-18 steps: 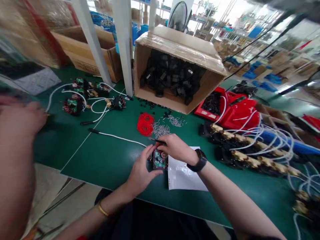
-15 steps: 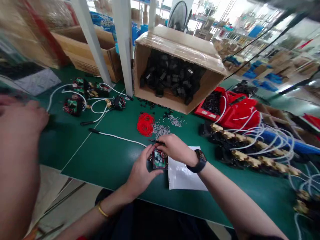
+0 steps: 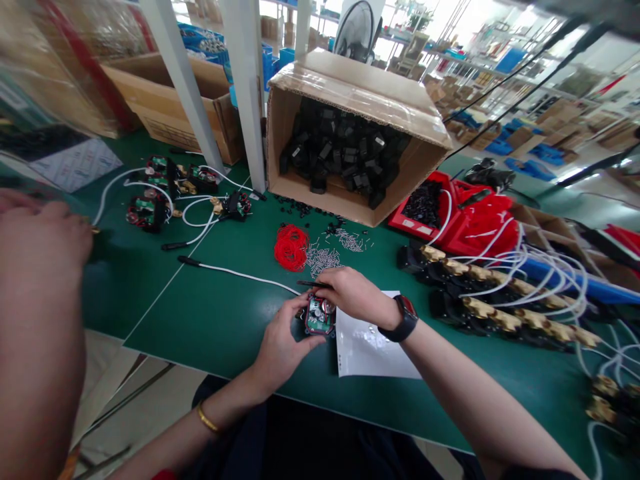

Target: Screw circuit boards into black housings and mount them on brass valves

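My left hand grips a small open housing with a green circuit board by its left and lower edges. Over its upper right side bends my right hand, closed on a thin black tool, perhaps tweezers, whose far end points left. The fingertips of that hand hide part of the housing. A white cable with a black end runs left from the housing. Above the hands lie a coil of red rings and a pile of small metal screws or pins. A white sheet lies under my right wrist.
A tilted cardboard box of black parts stands behind. Red bins and rows of brass-fitted black units with white cables are at right. More open board units lie left, near a co-worker's hand.
My right hand has shifted slightly right and its wrist has turned, so more of the circuit board shows. My left hand keeps its hold on the housing.
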The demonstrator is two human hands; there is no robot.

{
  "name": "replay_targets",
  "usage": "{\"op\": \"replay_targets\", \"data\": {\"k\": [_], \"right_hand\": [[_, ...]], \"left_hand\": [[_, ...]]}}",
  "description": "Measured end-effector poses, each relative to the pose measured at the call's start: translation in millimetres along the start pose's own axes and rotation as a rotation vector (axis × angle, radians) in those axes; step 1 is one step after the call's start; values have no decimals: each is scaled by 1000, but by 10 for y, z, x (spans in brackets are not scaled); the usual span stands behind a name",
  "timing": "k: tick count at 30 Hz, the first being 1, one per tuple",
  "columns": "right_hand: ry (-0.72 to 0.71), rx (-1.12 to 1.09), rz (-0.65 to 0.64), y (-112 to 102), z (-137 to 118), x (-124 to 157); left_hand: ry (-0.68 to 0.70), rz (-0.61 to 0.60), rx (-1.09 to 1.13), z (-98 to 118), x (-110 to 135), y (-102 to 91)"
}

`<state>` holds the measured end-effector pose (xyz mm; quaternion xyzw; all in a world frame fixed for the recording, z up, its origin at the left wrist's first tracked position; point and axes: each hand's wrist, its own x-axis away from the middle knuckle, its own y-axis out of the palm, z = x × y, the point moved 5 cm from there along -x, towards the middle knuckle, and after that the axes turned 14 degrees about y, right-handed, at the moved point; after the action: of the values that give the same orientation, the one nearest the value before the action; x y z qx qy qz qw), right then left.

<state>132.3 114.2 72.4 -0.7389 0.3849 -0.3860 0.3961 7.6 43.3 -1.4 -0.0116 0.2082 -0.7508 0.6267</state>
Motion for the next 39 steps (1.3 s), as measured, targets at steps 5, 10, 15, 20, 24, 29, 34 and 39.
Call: {"op": "replay_targets", "data": {"k": [5, 10, 15, 20, 24, 29, 34, 39], "right_hand": [[10, 31, -42, -25, -38, -52], [34, 55, -117, -11, -42, -177], [165, 133, -157, -8, 35, -283], [190, 26, -243, -12, 101, -245], [210, -90, -267, -14, 232, -77], [433, -624, -364, 256, 425, 279], [640, -1216, -341, 632, 346, 563], [652, -1472, -193, 787, 228, 647]], "left_hand": [[26, -4, -21, 40, -9, -10], [50, -35, -35, 60, 0, 7], [133, -53, -5, 75, -46, 7], [200, -186, -43, 85, -125, -17], [217, -245, -15, 72, -186, -62], [219, -274, 40, 19, -204, -72], [182, -240, 140, 76, -212, -54], [-70, -105, 117, 146, -416, -65]]}}
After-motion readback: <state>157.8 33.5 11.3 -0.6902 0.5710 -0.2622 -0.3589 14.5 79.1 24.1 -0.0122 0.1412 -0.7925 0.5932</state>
